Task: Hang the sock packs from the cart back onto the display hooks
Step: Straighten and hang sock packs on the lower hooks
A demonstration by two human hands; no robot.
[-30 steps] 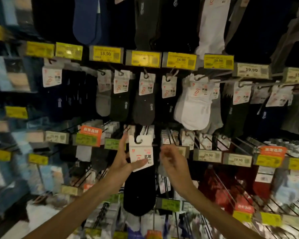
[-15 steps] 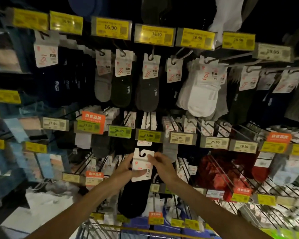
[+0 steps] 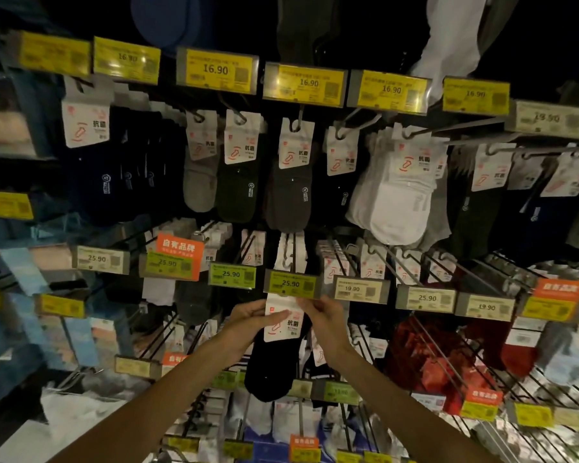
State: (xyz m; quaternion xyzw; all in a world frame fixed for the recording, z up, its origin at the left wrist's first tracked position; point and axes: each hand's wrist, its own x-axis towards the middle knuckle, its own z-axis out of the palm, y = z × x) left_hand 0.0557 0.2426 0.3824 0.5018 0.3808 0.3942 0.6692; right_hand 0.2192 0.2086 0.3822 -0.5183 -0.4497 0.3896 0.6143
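Observation:
A pack of black socks [image 3: 274, 362] with a white header card [image 3: 283, 324] hangs between my hands, its card top tucked just under the green 25.90 price tag [image 3: 291, 283]. My left hand [image 3: 248, 324] pinches the card's left side, thumb lying across its front. My right hand [image 3: 325, 317] pinches the card's upper right corner. The hook behind the price tag is hidden by the tag. The cart is not clearly in view.
Rows of hooks carry sock packs: dark and grey ones [image 3: 238, 182] above, a thick bunch of white ones [image 3: 395, 195] upper right, red packs [image 3: 438, 359] lower right. Yellow 16.90 tags [image 3: 216, 70] line the top row. Wire hooks jut out at lower right.
Both hands lifted the pack from lower down to just under the 25.90 tag, and the card's hole has gone behind the tag. The right hand shifted to the card's upper right corner.

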